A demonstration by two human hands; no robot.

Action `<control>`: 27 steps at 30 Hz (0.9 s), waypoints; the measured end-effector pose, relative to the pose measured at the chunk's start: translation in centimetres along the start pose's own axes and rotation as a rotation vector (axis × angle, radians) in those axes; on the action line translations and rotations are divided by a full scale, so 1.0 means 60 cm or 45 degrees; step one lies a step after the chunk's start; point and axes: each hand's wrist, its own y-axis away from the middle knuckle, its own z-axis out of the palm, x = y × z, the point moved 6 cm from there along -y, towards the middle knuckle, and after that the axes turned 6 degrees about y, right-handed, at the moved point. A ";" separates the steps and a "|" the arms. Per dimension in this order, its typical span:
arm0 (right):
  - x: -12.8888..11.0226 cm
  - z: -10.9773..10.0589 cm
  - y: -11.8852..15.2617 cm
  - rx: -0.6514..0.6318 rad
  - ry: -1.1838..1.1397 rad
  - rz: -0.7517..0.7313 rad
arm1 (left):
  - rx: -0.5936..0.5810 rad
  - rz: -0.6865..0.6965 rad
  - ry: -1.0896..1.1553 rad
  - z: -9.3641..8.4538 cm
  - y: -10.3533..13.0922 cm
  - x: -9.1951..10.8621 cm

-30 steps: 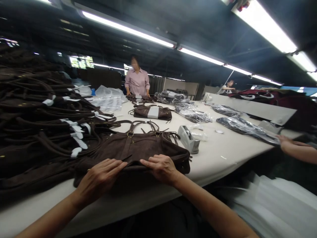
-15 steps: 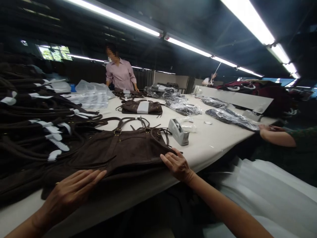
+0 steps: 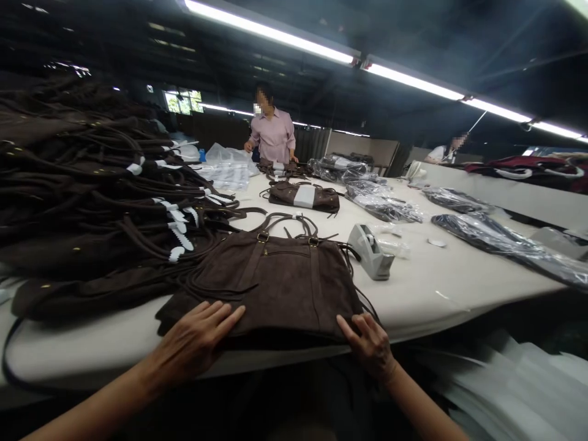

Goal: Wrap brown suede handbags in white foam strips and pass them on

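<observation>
A dark brown handbag [image 3: 285,285] lies flat on the white-covered table, its near edge toward me and its two looped handles pointing away. My left hand [image 3: 197,334] rests on the near left part of this bag, fingers stretched out over the fabric. At the near right corner, my right hand [image 3: 370,343] touches the bag with thumb and fingers spread apart. Both hands press from above and hold nothing. Just beyond the bag's right side stands a grey tape dispenser [image 3: 372,254]. Thin dark cords hang beside that edge.
A tall pile of brown bags [image 3: 92,202] with white-wrapped handles fills the left. Further back are a folded brown bag with a white band [image 3: 303,196], clear plastic bags [image 3: 227,165] and plastic-wrapped items [image 3: 381,202]. A person [image 3: 273,131] stands across the table. White sheets [image 3: 519,386] lie low right.
The handbag has turned and shifted away from the pile, now squarer to me. Both hands have moved along with it. My view has swung left, and the co-worker's hand at right is out of frame.
</observation>
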 end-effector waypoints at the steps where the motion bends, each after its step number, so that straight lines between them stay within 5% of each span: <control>1: 0.002 -0.001 -0.004 -0.012 0.011 0.004 | -0.015 -0.002 0.018 -0.003 -0.013 0.005; 9: 0.048 0.012 -0.020 -0.059 0.057 -0.007 | -0.183 0.146 0.035 0.041 -0.072 0.042; 15: 0.074 0.036 0.013 -0.112 0.009 0.007 | -0.035 0.295 -0.056 0.067 -0.058 0.062; 20: 0.056 -0.012 0.031 -0.199 0.064 -0.017 | 0.096 0.245 -0.081 0.078 -0.047 0.069; 23: 0.044 -0.066 -0.022 -0.120 0.005 -0.097 | 0.151 0.238 -0.079 0.081 -0.045 0.074; 27: 0.011 -0.132 -0.166 0.021 0.041 -0.249 | 0.220 0.179 -0.071 0.074 -0.044 0.072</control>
